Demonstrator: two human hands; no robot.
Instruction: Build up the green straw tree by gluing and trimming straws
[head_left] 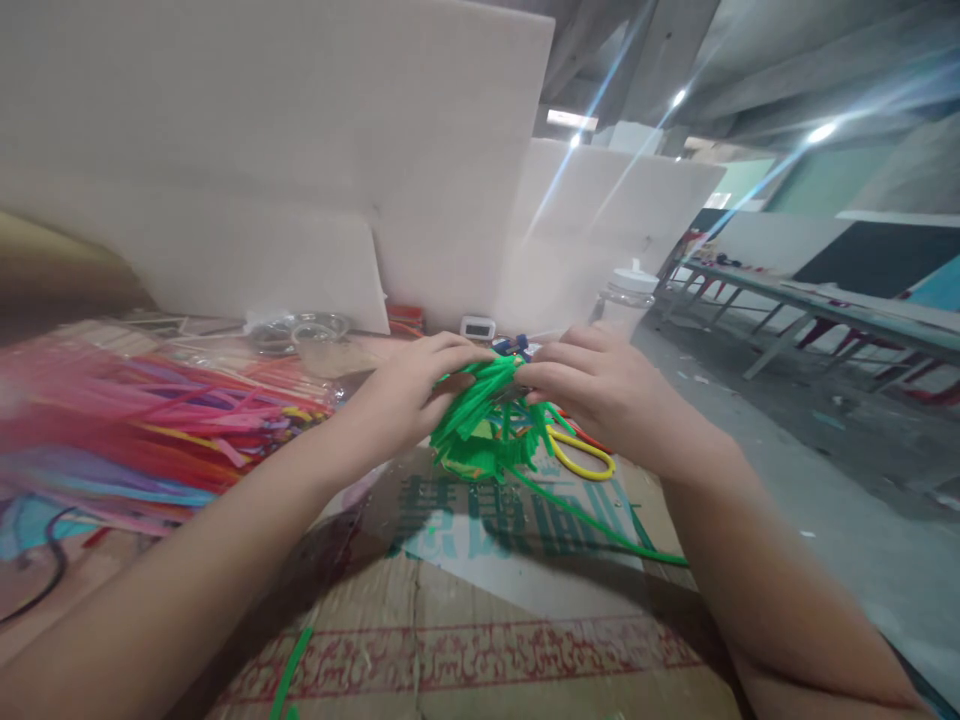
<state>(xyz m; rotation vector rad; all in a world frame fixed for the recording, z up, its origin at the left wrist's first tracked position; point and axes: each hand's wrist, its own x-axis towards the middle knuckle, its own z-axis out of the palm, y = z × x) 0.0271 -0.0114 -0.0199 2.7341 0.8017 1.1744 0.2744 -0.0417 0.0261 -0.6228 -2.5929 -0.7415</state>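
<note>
Between my hands is a bundle of green pipe cleaners point(472, 405), bent into a rounded, basket-like form. My left hand point(431, 385) is closed on its upper left side, fingers on top and thumb beneath. At the upper right edge my right hand point(589, 385) pinches the same piece, its fingertips partly hidden behind the knuckles. One long green pipe cleaner point(592, 520) trails from the form toward my right forearm. Just right of the bundle lies a pair of scissors with a yellow handle loop point(585, 468), partly covered by my right hand.
Many pink, red and purple pipe cleaners point(172, 420) are heaped at the left. Behind stand a small white digital clock point(478, 328), a clear bottle with a white lid point(630, 290) and white boards point(450, 150). A cut green strip point(291, 672) lies on the cardboard point(465, 680) in front.
</note>
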